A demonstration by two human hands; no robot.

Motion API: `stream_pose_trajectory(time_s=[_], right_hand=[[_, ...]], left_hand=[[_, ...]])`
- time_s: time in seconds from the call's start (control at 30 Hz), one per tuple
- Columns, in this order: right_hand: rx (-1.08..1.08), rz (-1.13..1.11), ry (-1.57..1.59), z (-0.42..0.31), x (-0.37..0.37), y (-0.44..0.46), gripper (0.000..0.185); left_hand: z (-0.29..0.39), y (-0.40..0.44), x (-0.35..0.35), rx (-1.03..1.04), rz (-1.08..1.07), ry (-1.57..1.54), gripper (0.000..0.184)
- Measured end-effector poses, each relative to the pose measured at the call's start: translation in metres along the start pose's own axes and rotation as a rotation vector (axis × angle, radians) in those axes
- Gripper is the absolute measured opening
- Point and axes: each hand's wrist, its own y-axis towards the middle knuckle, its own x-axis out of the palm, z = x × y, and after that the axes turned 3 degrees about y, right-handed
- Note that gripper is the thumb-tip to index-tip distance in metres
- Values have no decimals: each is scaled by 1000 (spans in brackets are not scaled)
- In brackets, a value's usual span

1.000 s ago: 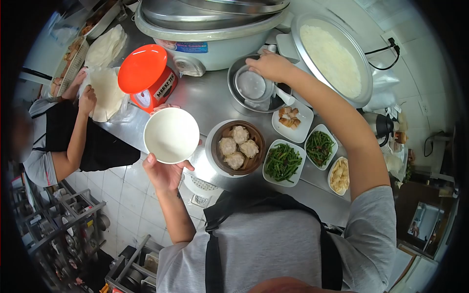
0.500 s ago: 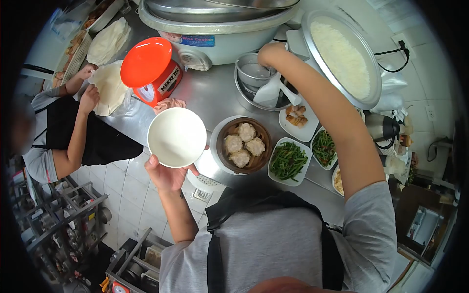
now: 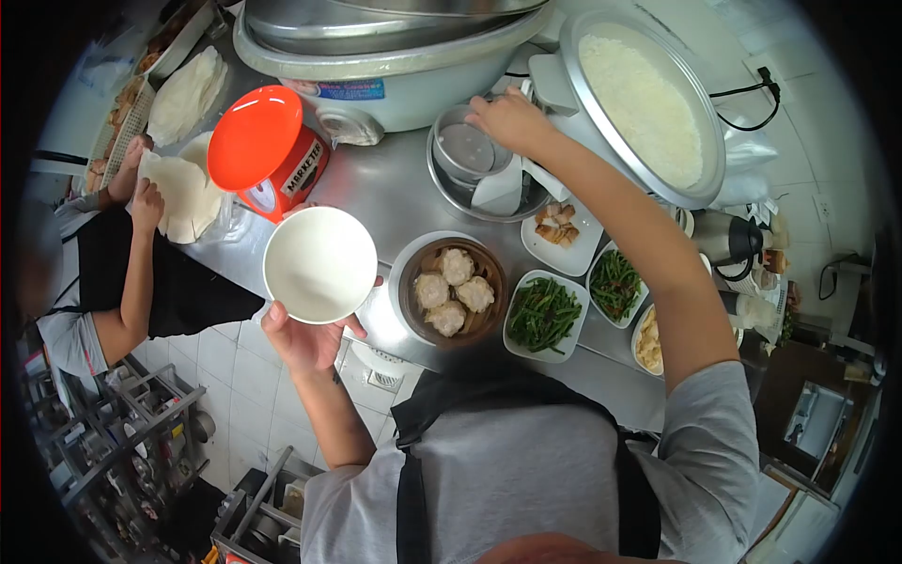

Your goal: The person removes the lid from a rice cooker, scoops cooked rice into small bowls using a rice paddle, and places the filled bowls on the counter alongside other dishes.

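My left hand [image 3: 310, 346] holds an empty white bowl [image 3: 319, 265] from below, thumb at its near rim and fingers under its base. My right hand [image 3: 507, 122] is stretched forward, its curled fingers at the rim of a small metal bowl [image 3: 465, 148]. That bowl sits inside a larger metal bowl [image 3: 449, 195], beside a white rice paddle [image 3: 498, 191]. Between my arms a round bamboo steamer [image 3: 406, 287] holds several dumplings [image 3: 457, 267]. Right of it stand dishes of green vegetables [image 3: 543, 315] and a white plate of browned pieces [image 3: 556, 227].
A large rice cooker [image 3: 404, 80] stands at the back, an open pot of white rice [image 3: 644, 113] to its right. Left are a red scale [image 3: 268, 150] and a co-worker's hands [image 3: 146, 197] holding a thin round sheet. A thermos jug [image 3: 728, 244] stands far right.
My right hand has shifted left to the small metal bowl's rim. My left hand keeps the white bowl at about the same height. The whole view has shifted slightly.
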Motion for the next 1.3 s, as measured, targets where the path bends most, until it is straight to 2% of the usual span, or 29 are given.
stream_pose_trajectory(time_s=[0.17, 0.27, 0.37, 0.4, 0.53, 0.63, 0.73, 0.83, 0.87, 0.97, 1.07, 1.17, 1.23, 1.3], right_hand=[[-168, 165, -16, -10, 5, 2, 30], [-107, 95, -121, -34, -12, -4, 18], [43, -95, -285, -46, -26, -9, 13], [172, -102, -207, -51, -32, -11, 18], [247, -439, -169, -37, -55, -8, 23], [348, -265, -21, -19, -20, 1, 22], [310, -435, 111, -16, -2, 0, 20], [257, -251, -44, -32, 0, -13, 34], [69, 178, 25, -36, -3, -23, 35], [173, 130, 259, -60, -82, -39, 34], [289, -47, 51, -55, -109, -44, 28], [207, -275, -113, -29, -70, -48, 15], [218, -211, -115, -18, -18, -59, 12], [257, -136, -115, -17, -8, -59, 10]], left_hand=[[-5, 14, 4, -3, -61, -27, 85], [-6, 15, 3, -19, -60, -31, 85], [-5, 16, 3, -21, -33, -21, 86], [-4, 16, 3, -20, -20, -16, 86], [-2, 14, -2, -11, -27, -23, 86], [-3, 13, 1, -7, -17, -16, 86], [-3, 11, 4, -6, -8, 11, 86], [-1, 8, 4, 7, -25, 29, 85], [-1, 7, 2, 12, -31, 31, 84], [2, 2, -3, 17, -9, 39, 84], [5, -1, -7, 8, 14, 46, 84], [-1, 5, -3, -20, -16, 85, 86], [-3, 6, 3, -19, -45, 59, 88], [-10, 4, 11, -14, -77, -39, 91]])
